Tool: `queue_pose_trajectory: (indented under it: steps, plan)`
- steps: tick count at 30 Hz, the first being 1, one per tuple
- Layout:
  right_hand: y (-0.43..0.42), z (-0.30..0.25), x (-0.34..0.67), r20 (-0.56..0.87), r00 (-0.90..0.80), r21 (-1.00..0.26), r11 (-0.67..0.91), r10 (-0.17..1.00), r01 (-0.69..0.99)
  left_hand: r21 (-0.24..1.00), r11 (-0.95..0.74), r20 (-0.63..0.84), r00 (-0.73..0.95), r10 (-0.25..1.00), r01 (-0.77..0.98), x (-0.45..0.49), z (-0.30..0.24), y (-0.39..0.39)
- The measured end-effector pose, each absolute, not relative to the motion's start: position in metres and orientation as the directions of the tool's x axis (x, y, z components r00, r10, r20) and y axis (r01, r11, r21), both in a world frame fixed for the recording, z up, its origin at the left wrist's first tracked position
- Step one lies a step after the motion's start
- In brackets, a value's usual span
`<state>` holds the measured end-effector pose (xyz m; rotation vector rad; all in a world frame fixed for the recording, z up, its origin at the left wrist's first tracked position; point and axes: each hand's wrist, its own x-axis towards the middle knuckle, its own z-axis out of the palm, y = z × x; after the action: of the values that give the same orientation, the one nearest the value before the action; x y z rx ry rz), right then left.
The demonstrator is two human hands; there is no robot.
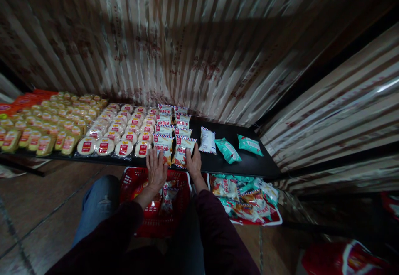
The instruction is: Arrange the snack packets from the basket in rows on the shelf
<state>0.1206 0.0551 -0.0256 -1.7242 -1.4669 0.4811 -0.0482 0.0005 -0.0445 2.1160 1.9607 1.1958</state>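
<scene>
Teal packets (228, 151) right of striped-edged packets (181, 149), red basket (152, 228) below.

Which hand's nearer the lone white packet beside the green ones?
Right. The right hand is just left of the white packet, at a snack bag; the left hand is farther left, beyond that bag.

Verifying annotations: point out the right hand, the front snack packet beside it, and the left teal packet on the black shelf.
Right hand (194, 162), head view: its back.
Front snack packet (181, 151), head view: middle of printed front.
Left teal packet (228, 150), head view: middle of wrapper.
</scene>
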Motion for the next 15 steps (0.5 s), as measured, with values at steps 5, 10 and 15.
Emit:
queue_pose_trajectory:
  steps: [5,10,15]
  plan:
    - [0.055,-0.026,0.122,0.216,0.249,-0.776,0.012,0.944,0.631,0.469,-0.208,0.512,-0.073,0.856,0.858,-0.050,-0.046,0.001]
    - [0.049,-0.026,0.122,0.241,0.252,-0.768,0.025,0.937,0.640,0.429,-0.232,0.531,-0.036,0.847,0.873,-0.052,-0.044,-0.002]
    - [0.034,-0.030,0.120,0.369,0.223,-0.694,0.108,0.902,0.712,0.418,-0.256,0.543,-0.014,0.840,0.871,-0.050,-0.044,-0.011]
